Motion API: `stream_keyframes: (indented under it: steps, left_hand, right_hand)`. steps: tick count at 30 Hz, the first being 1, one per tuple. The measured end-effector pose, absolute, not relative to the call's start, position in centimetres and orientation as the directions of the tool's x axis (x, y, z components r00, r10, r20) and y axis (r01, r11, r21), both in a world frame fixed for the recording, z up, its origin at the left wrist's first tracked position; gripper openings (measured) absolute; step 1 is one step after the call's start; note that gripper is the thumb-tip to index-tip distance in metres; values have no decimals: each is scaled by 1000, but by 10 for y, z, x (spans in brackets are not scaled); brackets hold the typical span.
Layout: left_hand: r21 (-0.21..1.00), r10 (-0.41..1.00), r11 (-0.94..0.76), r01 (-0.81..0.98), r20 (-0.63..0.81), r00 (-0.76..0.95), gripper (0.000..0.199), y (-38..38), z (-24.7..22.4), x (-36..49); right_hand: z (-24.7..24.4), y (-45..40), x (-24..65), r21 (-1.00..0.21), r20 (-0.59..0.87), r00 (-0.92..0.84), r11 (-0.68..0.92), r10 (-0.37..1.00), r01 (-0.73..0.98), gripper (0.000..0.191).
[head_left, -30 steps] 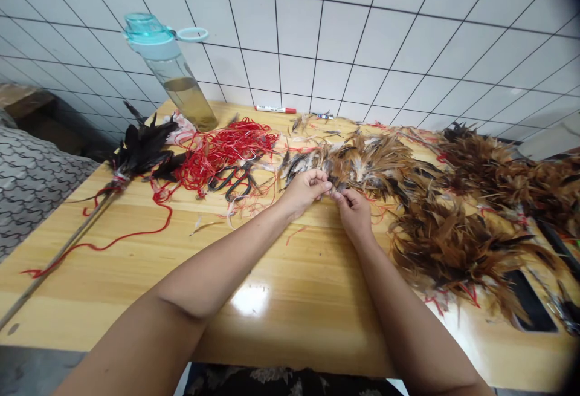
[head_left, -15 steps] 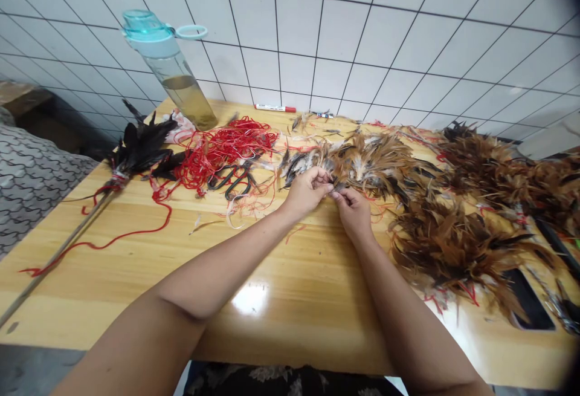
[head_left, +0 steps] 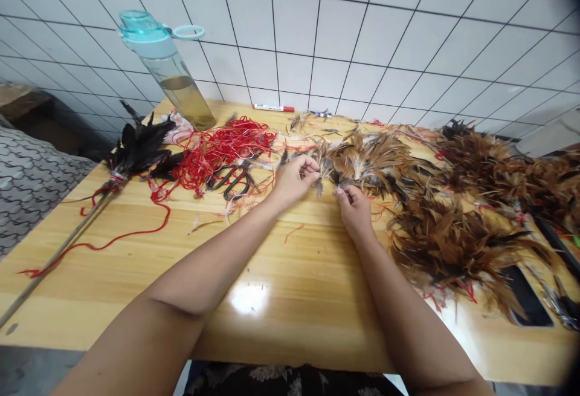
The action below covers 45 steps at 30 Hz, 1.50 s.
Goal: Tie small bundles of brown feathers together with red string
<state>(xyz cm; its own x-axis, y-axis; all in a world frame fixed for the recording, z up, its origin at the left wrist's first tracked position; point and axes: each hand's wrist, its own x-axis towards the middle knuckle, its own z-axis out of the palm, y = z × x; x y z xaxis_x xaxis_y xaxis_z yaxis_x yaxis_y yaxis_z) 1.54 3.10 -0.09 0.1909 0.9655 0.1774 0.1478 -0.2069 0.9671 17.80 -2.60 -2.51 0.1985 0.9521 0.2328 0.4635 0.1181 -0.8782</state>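
My left hand is closed in a pinch at the near edge of the feather pile, with a small greyish feather hanging at its fingertips. A short gap to the right, my right hand pinches a small dark feather between thumb and finger. Just beyond both hands lies a loose heap of brown and grey feathers. Left of my left hand rest black-handled scissors beside a tangle of red string.
A feather duster with black feathers lies along the left, a red cord trailing from it. A water bottle and a marker stand and lie near the tiled wall. Brown feather bundles and a phone occupy the right.
My hands were together at the fingertips and have come apart. The left hand moved left and slightly away from me; the right hand stayed almost in place.
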Motion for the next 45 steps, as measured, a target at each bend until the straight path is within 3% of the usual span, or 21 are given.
stream_keyframes:
  steps: [3,6,10,13,19,23,26,28,31,36,45]
  left_hand:
    - [862,931,-288,416,150,332,4,35,0,5]
    - [680,904,-386,623,144,403,18,29,0,6]
    - [477,897,-438,762,172,407,25,13,-2,18]
    - [443,903,-426,789,148,404,13,7,-2,24]
    - [581,901,-416,699,158,405,9,11,0,22]
    - [831,915,-340,440,183,361,5,16,5,21]
    - [983,948,-98,157,44,317,4,18,4,24]
    - [998,948,55,-9,-49,316,10,18,2,28]
    - [980,933,160,-119,-110,342,11,16,-1,32]
    - [974,910,189,-125,-126,395,20,14,-5,33]
    - [986,924,140,-86,-99,370,17,15,-9,33]
  right_hand:
    - [-25,-26,178,-903,206,228,96,952,418,25]
    - [-25,-26,178,-915,190,236,84,953,395,25]
    - [-26,-26,177,-911,193,235,85,952,404,25]
    - [-25,-27,176,-901,208,227,97,951,422,25]
    - [-25,-28,176,-898,212,248,89,945,430,24]
    - [-26,-27,176,-899,216,251,92,944,429,24]
    - [-25,-27,176,-896,220,247,95,944,434,24]
    - [-24,-27,175,-896,214,244,91,946,434,24]
    - [-24,-28,175,-887,221,229,98,948,451,25]
    - [-26,-28,175,-845,280,198,143,939,516,25]
    - [-26,-26,176,-829,283,136,171,949,533,25]
